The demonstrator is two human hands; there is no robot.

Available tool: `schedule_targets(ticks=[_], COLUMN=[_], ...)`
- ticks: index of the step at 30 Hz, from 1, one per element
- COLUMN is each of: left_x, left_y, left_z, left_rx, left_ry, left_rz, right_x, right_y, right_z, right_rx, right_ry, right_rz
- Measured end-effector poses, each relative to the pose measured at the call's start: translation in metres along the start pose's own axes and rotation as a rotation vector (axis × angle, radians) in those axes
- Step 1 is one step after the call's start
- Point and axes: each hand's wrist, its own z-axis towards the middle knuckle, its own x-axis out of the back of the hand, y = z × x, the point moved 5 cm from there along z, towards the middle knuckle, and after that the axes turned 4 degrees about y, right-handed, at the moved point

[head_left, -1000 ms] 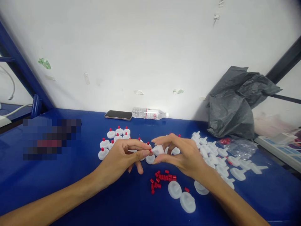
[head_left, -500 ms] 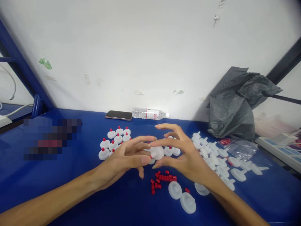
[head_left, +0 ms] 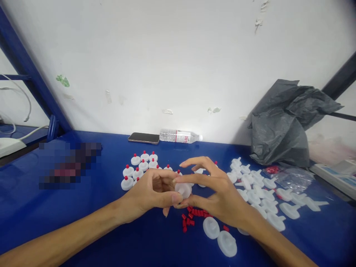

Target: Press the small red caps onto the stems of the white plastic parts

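Observation:
Both hands meet over the middle of the table, on one white plastic nozzle lid point(head_left: 183, 190). My left hand point(head_left: 155, 189) is closed, its thumb and fingers pinching the nozzle side, and the tip is hidden behind them. From the other side, my right hand point(head_left: 214, 187) grips the lid's rim between thumb and index finger, its other fingers raised. Just below lie loose red caps point(head_left: 190, 222). Behind the hands stand several white lids with red caps on their nozzles point(head_left: 128, 171), partly covered by the fingers.
Uncapped white lids point(head_left: 258, 193) are heaped at the right, and two more point(head_left: 211, 227) lie in front. Along the wall rest a phone point(head_left: 144, 138) and a clear bottle point(head_left: 180, 136). A grey plastic bag point(head_left: 280, 126) and a clear bag point(head_left: 294, 178) sit at the right.
My left fingers have closed further around the lid's nozzle, and its red tip no longer shows. My right hand still grips the rim. The whole view has shifted slightly.

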Motion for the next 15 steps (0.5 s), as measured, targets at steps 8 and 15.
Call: schedule_targets(ticks=[8, 15], left_x=[0.006, 0.004], left_y=[0.003, -0.001], left_z=[0.003, 0.000], left_rx=[-0.066, 0.021], left_ry=[0.151, 0.159], left_rz=[0.108, 0.352], right_x=[0.001, 0.030], right_y=[-0.004, 0.025], right_z=[0.000, 0.004], right_rx=[0.052, -0.230], right_ry=[0.023, 0.280], right_rz=[-0.004, -0.257])
